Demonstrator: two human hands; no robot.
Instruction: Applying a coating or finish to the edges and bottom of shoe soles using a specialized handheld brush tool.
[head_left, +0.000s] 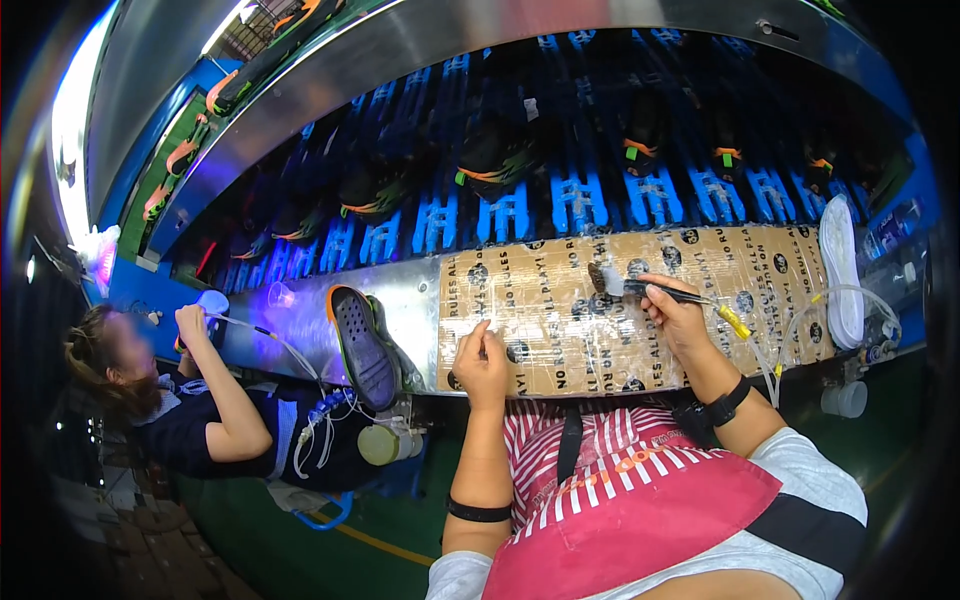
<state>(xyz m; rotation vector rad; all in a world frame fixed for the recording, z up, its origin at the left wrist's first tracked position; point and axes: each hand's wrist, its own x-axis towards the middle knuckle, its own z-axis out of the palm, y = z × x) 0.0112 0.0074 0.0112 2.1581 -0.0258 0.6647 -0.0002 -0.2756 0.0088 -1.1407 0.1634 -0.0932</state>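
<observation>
My right hand (675, 315) is closed round the black handle of a glue brush (605, 280). Its bristle head is held over a sheet of printed brown cardboard (540, 350), and a thin clear hose with a yellow piece runs from the handle's rear. Left of it, my left hand (482, 365) is curled closed above the cardboard's near part, with nothing visible in it. A dark shoe (362, 345) with an orange and green edge lies beyond the cardboard's left end. To the right, a white shoe sole (842, 270) lies along the cardboard's edge.
Behind the cardboard, a machine holds several dark shoes (495, 160) over blue holders (503, 212). At left, a co-worker (215, 400) raises a hand near a light blue cup (212, 302). A pale green container (380, 444) and a clear cup (845, 398) sit by the bench's near edge.
</observation>
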